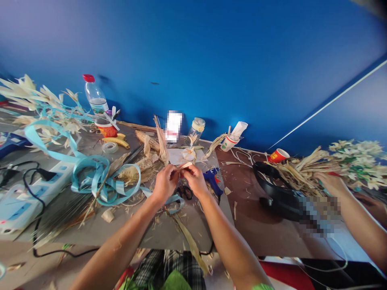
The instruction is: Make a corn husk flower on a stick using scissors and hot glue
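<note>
My left hand [165, 183] and my right hand [195, 179] are close together above the middle of the table, both with fingers pinched. Between them is a pale strip of corn husk [185, 165], gripped at both ends. Just beyond, a husk flower [189, 153] rests on a sheet of white paper [175, 157]. Black-handled scissors [185, 192] lie beneath my hands, partly hidden. A blue glue gun [214, 181] is beside my right hand. Left of my left hand, light blue ribbon [111, 185] lies in loose loops.
Corn cobs [148, 140], a phone [173, 127], a jar [197, 128] and a bottle [96, 98] stand or lie toward the wall. A power strip [33, 197] is at left. At right, a co-worker's hand [331, 183] touches dried husks [308, 169] near a black headset-like object [281, 197].
</note>
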Available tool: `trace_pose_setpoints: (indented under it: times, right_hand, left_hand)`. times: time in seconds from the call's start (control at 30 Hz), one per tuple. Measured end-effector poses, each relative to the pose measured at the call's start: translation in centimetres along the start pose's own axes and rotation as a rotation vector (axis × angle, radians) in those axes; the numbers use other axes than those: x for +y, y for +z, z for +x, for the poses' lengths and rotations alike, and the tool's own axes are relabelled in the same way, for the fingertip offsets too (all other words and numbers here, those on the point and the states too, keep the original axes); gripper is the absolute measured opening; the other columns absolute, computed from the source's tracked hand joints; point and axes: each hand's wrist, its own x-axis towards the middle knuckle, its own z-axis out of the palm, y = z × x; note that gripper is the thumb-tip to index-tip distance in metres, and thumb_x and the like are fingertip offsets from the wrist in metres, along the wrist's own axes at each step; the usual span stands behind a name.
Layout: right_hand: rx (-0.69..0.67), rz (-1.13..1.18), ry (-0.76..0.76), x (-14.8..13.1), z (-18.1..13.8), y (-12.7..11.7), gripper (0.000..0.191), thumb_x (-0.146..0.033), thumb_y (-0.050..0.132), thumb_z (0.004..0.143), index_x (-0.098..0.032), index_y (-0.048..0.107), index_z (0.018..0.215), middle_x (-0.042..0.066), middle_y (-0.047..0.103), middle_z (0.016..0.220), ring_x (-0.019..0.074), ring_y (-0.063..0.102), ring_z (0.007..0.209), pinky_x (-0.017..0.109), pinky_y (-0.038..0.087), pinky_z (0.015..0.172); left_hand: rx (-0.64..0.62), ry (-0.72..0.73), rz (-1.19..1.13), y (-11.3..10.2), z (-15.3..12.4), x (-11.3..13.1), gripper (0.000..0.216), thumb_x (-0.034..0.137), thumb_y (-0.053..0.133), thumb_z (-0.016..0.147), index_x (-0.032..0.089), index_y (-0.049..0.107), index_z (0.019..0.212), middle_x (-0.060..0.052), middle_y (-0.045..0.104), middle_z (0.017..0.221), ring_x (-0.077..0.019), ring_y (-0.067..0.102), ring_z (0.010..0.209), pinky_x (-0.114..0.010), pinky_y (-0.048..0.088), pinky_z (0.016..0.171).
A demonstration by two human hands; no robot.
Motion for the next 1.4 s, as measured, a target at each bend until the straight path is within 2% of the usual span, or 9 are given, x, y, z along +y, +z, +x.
trace_pose_setpoints:
  times: [0.3,0.5,0.67,0.77,0.87,1.0,1.17,1.27,1.4]
  right_hand:
    - [0.03,0.122,0.048,-0.3,-0.3,0.8,0.018,-0.029,0.067,0.063,-0.019,0.061,0.076,0.001,0.061,0.073,0.0152,0.056,0.07,0.029,0.047,0.07]
    - [0.114,0.023,0.025,0.0,-0.2,1.2,0.015,-0.031,0.065,0.065,-0.018,0.062,0.073,0.0,0.059,0.066,0.0142,0.054,0.063,0.027,0.045,0.063]
    - [0.14,0.039,0.002,-0.1,0.0,0.7,0.015,-0.033,0.062,0.069,-0.018,0.061,0.07,-0.002,0.056,0.061,0.012,0.05,0.058,0.025,0.041,0.059]
    - [0.13,0.026,-0.018,-0.4,0.0,0.2,0.017,-0.034,0.061,0.07,-0.018,0.06,0.068,-0.003,0.054,0.06,0.011,0.046,0.056,0.023,0.038,0.057]
    - [0.072,-0.021,0.003,-0.7,0.0,-0.2,0.019,-0.037,0.06,0.071,-0.018,0.06,0.067,-0.002,0.054,0.059,0.011,0.045,0.055,0.023,0.037,0.055]
    - [-0.002,-0.069,0.046,-0.9,-0.1,-0.4,0.02,-0.038,0.06,0.07,-0.018,0.063,0.07,-0.003,0.055,0.057,0.0102,0.042,0.052,0.023,0.034,0.051]
    - [-0.016,-0.044,0.076,-1.2,-0.2,-0.3,0.017,-0.034,0.061,0.068,-0.017,0.064,0.067,-0.002,0.054,0.055,0.0095,0.042,0.05,0.022,0.033,0.049]
    - [-0.007,-0.014,0.092,-1.4,-0.3,-0.3,0.015,-0.032,0.062,0.067,-0.018,0.064,0.066,-0.002,0.056,0.056,0.0092,0.041,0.049,0.022,0.033,0.049]
    - [-0.067,0.104,0.094,-1.9,-0.4,-0.3,0.013,-0.028,0.061,0.065,-0.018,0.067,0.072,0.0,0.063,0.07,0.011,0.05,0.058,0.024,0.04,0.058]
  left_hand:
    - [0.071,-0.062,-0.071,-0.1,0.2,-0.4,0.01,0.013,0.058,0.069,0.018,0.056,0.061,-0.001,0.051,0.062,-0.0146,0.044,0.06,-0.023,0.029,0.06]
    - [0.005,-0.034,-0.095,0.1,-0.1,-0.5,0.011,0.015,0.054,0.074,0.02,0.058,0.064,-0.004,0.053,0.068,-0.0183,0.047,0.069,-0.026,0.035,0.069]
    - [-0.076,-0.066,-0.228,0.1,-0.2,0.2,0.011,0.016,0.053,0.074,0.019,0.063,0.077,-0.005,0.06,0.077,-0.0183,0.051,0.076,-0.028,0.038,0.074]
    - [-0.158,-0.179,-0.43,0.0,0.0,0.2,0.011,0.024,0.055,0.077,0.016,0.063,0.079,-0.003,0.059,0.071,-0.0148,0.051,0.069,-0.025,0.039,0.067]
    - [-0.2,-0.41,-0.722,0.0,0.4,-0.3,0.021,0.035,0.063,0.074,0.014,0.059,0.07,-0.001,0.056,0.065,-0.009,0.045,0.055,-0.021,0.036,0.054]
    - [-0.298,-0.632,-0.967,-0.3,0.7,-0.6,0.025,0.028,0.074,0.064,0.012,0.056,0.066,0.0,0.053,0.061,-0.0039,0.04,0.049,-0.017,0.035,0.048]
    - [-0.402,-0.656,-1.024,-0.7,0.7,-0.5,0.024,0.025,0.075,0.064,0.008,0.059,0.07,0.0,0.052,0.062,-0.0033,0.042,0.049,-0.016,0.034,0.046]
    - [-0.394,-0.631,-1.014,-0.6,0.6,-0.4,0.024,0.025,0.076,0.064,0.008,0.06,0.071,0.001,0.05,0.059,-0.0033,0.042,0.049,-0.016,0.034,0.046]
    - [-0.332,-0.617,-1.009,-0.5,0.7,-0.4,0.024,0.027,0.074,0.066,0.008,0.061,0.076,-0.001,0.052,0.063,-0.0039,0.044,0.052,-0.015,0.035,0.047]
